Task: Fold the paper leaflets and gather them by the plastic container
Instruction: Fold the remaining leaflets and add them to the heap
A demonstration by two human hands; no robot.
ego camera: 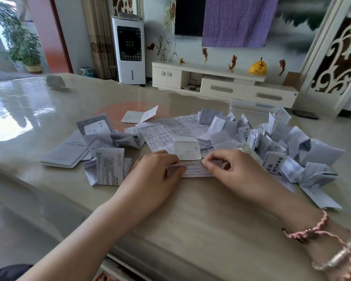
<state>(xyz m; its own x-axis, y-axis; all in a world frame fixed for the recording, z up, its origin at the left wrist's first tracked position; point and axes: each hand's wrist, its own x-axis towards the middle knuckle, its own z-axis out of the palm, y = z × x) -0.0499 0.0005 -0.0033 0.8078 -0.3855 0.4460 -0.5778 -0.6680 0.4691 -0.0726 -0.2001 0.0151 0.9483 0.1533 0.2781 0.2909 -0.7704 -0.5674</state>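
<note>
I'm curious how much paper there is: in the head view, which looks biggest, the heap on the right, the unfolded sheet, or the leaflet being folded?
1. heap of leaflets
2. unfolded sheet
3. leaflet being folded, though hands partly cover it

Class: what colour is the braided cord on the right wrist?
Pink, on the cord, clearest in the head view.

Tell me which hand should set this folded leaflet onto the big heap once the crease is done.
Right, probably. The right hand already pinches the leaflet and sits beside the heap of folded leaflets; the left hand would have to cross over.
</note>
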